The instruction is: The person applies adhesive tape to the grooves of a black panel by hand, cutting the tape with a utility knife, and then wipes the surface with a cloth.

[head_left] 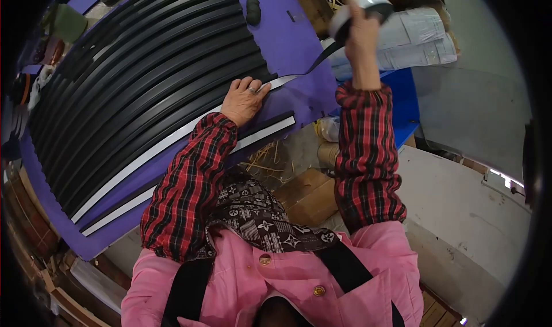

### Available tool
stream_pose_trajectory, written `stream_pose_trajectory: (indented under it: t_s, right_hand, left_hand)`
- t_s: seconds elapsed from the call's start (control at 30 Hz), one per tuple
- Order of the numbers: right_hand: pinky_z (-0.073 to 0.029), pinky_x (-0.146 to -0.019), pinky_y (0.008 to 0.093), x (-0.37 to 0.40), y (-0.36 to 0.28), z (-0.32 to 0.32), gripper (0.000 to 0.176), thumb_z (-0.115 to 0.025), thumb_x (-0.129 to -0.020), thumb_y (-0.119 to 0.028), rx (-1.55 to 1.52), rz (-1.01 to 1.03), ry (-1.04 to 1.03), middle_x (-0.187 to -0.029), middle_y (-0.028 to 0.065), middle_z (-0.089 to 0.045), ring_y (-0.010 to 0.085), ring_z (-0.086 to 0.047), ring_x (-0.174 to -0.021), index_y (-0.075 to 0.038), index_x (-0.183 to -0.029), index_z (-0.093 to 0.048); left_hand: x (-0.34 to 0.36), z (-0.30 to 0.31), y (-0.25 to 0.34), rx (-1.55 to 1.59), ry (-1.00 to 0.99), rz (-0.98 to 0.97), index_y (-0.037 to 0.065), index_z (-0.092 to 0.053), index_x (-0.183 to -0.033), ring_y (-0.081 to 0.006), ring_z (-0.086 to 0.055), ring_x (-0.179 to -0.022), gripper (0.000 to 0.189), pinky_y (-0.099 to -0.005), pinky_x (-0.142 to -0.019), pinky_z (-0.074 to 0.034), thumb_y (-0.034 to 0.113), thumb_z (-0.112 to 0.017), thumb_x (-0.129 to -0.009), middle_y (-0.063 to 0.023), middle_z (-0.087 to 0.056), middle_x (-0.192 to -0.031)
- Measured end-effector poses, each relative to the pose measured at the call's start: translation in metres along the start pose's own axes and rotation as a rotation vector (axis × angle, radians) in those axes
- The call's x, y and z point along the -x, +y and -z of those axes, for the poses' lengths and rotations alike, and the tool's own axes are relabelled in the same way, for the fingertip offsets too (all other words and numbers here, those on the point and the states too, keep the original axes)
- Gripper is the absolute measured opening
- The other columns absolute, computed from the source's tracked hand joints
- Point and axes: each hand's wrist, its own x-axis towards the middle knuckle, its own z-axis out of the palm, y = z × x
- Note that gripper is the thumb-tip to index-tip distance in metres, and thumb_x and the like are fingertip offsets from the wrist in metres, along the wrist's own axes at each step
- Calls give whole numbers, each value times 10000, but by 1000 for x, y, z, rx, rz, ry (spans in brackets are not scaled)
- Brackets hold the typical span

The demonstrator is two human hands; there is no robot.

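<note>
My left hand [242, 100] lies on the end of a black strip with a white band [172, 136] along it, fingers pressing near the strip's right end. My right hand [363, 31] is raised at the upper right, wrapped round a roll of tape [368, 9], slightly blurred. A dark length of tape [325, 58] runs from the roll down to the strip's end. Many black strips [155, 56] lie side by side on the purple board [287, 33]. Another white-banded strip [265, 132] lies nearer to me, partly under my left sleeve.
A dark spool [252, 10] rests on the board's far part. Plastic-wrapped packages [417, 39] and a blue bin [407, 105] are at the right. Below the board's edge are a cardboard box [307, 197] and yellow strands [267, 160].
</note>
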Motion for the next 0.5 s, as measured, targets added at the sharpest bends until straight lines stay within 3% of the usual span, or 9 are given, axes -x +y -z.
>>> stream_pose_trajectory:
  t_s: [0.03, 0.07, 0.17, 0.23, 0.27, 0.33, 0.43, 0.5]
  right_hand:
    - [-427, -617, 336, -6, 11, -8, 448, -645, -699, -363, 362, 35, -145, -738, 126, -554, 222, -544, -694, 50, -778, -492]
    - [-418, -627, 341, -4, 16, -18, 501, -654, -682, -393, 478, 17, -278, -748, 153, -554, 239, -545, -703, 71, -779, -492]
    - [-436, -658, 371, 1, 82, -48, 596, -678, -641, -429, 808, 97, -561, -803, 237, -569, 333, -569, -758, 77, -903, -504]
    - [-422, -730, 383, 21, 111, -55, 630, -680, -637, -410, 801, 250, -597, -894, 240, -547, 364, -520, -875, 72, -985, -471]
    - [-411, -784, 372, 36, 116, -52, 479, -633, -704, -319, 764, 339, -427, -942, 185, -551, 333, -519, -898, 25, -1003, -488]
    - [-409, -797, 342, 58, 104, -32, 384, -607, -724, -214, 699, 345, -162, -960, 175, -544, 312, -515, -925, 12, -1015, -500]
    - [-407, -813, 325, 87, 118, 25, 327, -553, -704, -42, 476, -64, 41, -954, 153, -535, 310, -514, -915, -25, -1028, -516]
    - [-412, -808, 322, 88, 121, 48, 322, -531, -700, -7, 554, -15, -4, -963, 150, -534, 300, -522, -909, -30, -1021, -523]
  left_hand:
    - [1, -2, 0, -3, 3, 1, 167, -472, -1133, -188, -390, -982, 388, -324, -847, -305, 152, -489, -745, -21, -435, -985]
    - [1, -4, 0, -9, 9, 8, 163, -477, -1132, -189, -395, -980, 388, -325, -846, -307, 148, -485, -745, -22, -441, -982]
    - [2, -3, -2, 10, 81, -12, 151, -500, -1097, -187, -407, -952, 364, -316, -822, -317, 152, -478, -734, -16, -439, -956]
    - [1, -8, -7, 5, 179, -33, 146, -512, -1069, -182, -408, -938, 339, -311, -805, -321, 160, -475, -733, -15, -438, -927]
    - [1, -6, -6, 2, 157, -25, 146, -510, -1068, -179, -408, -934, 337, -310, -801, -322, 160, -475, -733, -16, -438, -918]
    - [1, -5, 0, -5, 108, -2, 147, -493, -1080, -170, -408, -934, 347, -308, -800, -321, 154, -471, -733, -13, -443, -923]
    - [1, -4, 0, 4, 63, 2, 147, -480, -1093, -167, -407, -940, 359, -313, -811, -318, 146, -466, -734, -10, -445, -941]
    - [1, -3, 1, -8, 23, 0, 152, -471, -1106, -171, -405, -949, 378, -319, -825, -314, 139, -483, -729, -8, -444, -963]
